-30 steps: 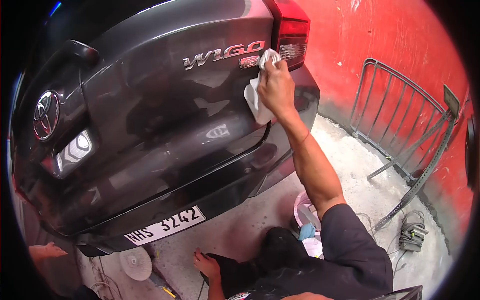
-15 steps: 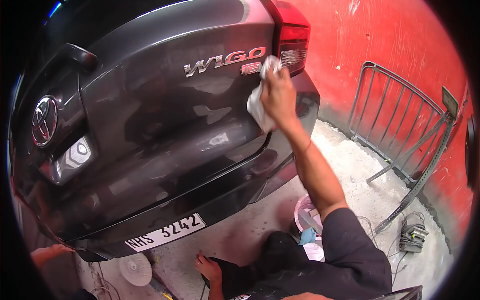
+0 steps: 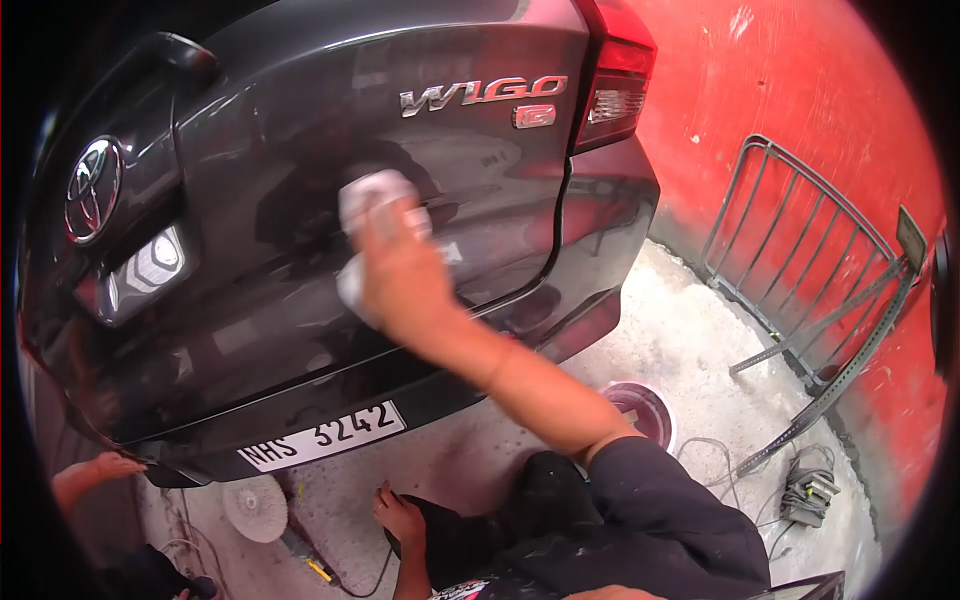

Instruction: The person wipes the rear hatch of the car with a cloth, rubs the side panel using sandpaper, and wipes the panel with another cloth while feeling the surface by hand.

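A white cloth (image 3: 352, 285) is bunched in my right hand (image 3: 405, 280), which is blurred by motion. It presses the cloth against the dark grey tailgate (image 3: 290, 290) of a car, left of and below the chrome WIGO lettering (image 3: 485, 92). My left hand (image 3: 400, 515) rests by my dark-clad knee, low in the view, fingers stretched out and holding nothing. Under the bumper, the number plate (image 3: 320, 437) sits above the floor. A round chrome emblem (image 3: 94, 190) is at the tailgate's left.
Another person's hand (image 3: 118, 466) touches the bumper's left end. A polisher with a white pad (image 3: 255, 508) lies on the floor with its cord. On the right are a bucket (image 3: 667, 425), a metal rack (image 3: 815, 260) against the red wall (image 3: 800, 90), and a corded device (image 3: 808, 490).
My right hand has swept the cloth left and down from beside the lettering to the middle of the tailgate. The view has shifted slightly. My left hand stays by my knee.
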`<state>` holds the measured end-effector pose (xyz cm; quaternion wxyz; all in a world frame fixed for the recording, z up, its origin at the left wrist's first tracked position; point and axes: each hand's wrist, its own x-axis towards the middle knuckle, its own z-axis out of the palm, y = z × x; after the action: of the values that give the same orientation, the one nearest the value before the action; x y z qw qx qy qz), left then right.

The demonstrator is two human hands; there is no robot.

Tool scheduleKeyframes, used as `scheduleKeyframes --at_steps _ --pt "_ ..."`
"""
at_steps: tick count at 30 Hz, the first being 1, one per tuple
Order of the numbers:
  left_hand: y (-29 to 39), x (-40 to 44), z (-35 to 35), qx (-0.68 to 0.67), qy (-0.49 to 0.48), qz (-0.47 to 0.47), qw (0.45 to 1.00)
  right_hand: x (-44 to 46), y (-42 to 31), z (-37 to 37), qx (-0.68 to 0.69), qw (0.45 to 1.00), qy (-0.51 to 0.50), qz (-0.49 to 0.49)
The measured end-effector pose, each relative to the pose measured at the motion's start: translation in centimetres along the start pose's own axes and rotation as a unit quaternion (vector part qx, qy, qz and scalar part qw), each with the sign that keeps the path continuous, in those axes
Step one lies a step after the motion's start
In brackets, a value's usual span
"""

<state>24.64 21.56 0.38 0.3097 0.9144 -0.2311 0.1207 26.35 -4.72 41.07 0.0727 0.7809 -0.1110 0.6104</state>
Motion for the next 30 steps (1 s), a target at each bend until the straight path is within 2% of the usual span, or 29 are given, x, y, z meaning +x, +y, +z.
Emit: scheduleKeyframes --at_steps 2,4,6,7,8,10,12,14,16,17,18,19,21,22,24,26,28,29,30 --pt "-0.9 0.6 0.5 0.012 0.001 -0.006 1.000 -0.8 -3.2 0.1 0.132 0.982 -0.134 -0.005" --pt "-1.4 0.5 1.1 0.041 0.002 -0.009 0.999 -1.9 -1.0 -0.1 0.106 0.990 -0.080 -0.055" --pt "-1.6 -0.1 0.5 0.049 -0.007 -0.019 0.999 -3.2 4.1 -1.7 -0.047 0.998 -0.026 -0.042" --pt "-1.6 0.0 0.3 0.053 -0.011 -0.029 0.998 -2.9 7.3 -3.1 -0.108 0.994 0.005 0.003" --pt "-1.5 0.1 -0.3 0.056 -0.008 -0.029 0.998 -2.8 9.3 -4.4 -0.108 0.974 -0.022 0.198" --pt "-1.2 -0.5 -1.6 0.046 -0.012 -0.001 0.999 -2.8 11.2 -5.2 -0.069 0.967 -0.013 0.247" --pt "-1.3 -1.0 -1.4 0.037 -0.018 0.005 0.999 -2.2 9.0 -3.9 -0.071 0.971 0.014 0.229" --pt "-1.3 0.1 -0.9 0.032 -0.014 0.014 0.999 -3.0 3.0 -2.3 -0.046 0.991 -0.040 0.120" --pt "-1.3 -0.1 -0.6 0.029 -0.010 -0.008 0.999 -3.2 3.9 -3.3 -0.003 0.992 -0.086 0.090" --pt "-1.6 -0.4 -1.0 0.030 -0.010 -0.010 0.999 -3.5 6.0 -3.8 -0.074 0.995 -0.043 0.048" --pt "-1.5 -0.4 -1.0 0.018 -0.003 -0.005 1.000 -3.6 8.4 -4.4 -0.094 0.988 -0.050 0.113" --pt "-1.5 -0.4 -1.0 0.008 0.005 0.002 1.000 -2.7 9.2 -4.6 -0.094 0.989 -0.048 0.109" --pt "-1.7 -0.7 -1.4 0.019 0.004 0.010 1.000 -1.3 9.5 -5.2 -0.028 0.970 -0.007 0.243" --pt "-1.4 -0.5 -1.3 0.027 0.004 0.018 0.999 -1.4 7.7 -4.2 -0.091 0.987 0.020 0.133" --pt "-0.9 0.3 -0.9 0.028 0.009 0.020 0.999 -2.2 4.1 -3.8 0.021 0.986 -0.099 0.131" --pt "-1.3 -0.4 -1.4 0.031 0.008 0.016 0.999 -3.0 7.7 -4.5 -0.064 0.994 -0.040 0.077" --pt "-1.1 -0.3 -1.3 0.004 0.033 0.027 0.999 -1.6 11.4 -6.0 -0.049 0.972 -0.022 0.230" --pt "-1.3 -0.4 -1.4 0.002 0.033 0.030 0.999 -1.0 11.2 -6.1 -0.016 0.974 0.004 0.227" --pt "-1.4 -0.4 -1.4 0.001 0.022 0.020 1.000 -1.0 10.4 -5.4 -0.052 0.984 0.017 0.167"
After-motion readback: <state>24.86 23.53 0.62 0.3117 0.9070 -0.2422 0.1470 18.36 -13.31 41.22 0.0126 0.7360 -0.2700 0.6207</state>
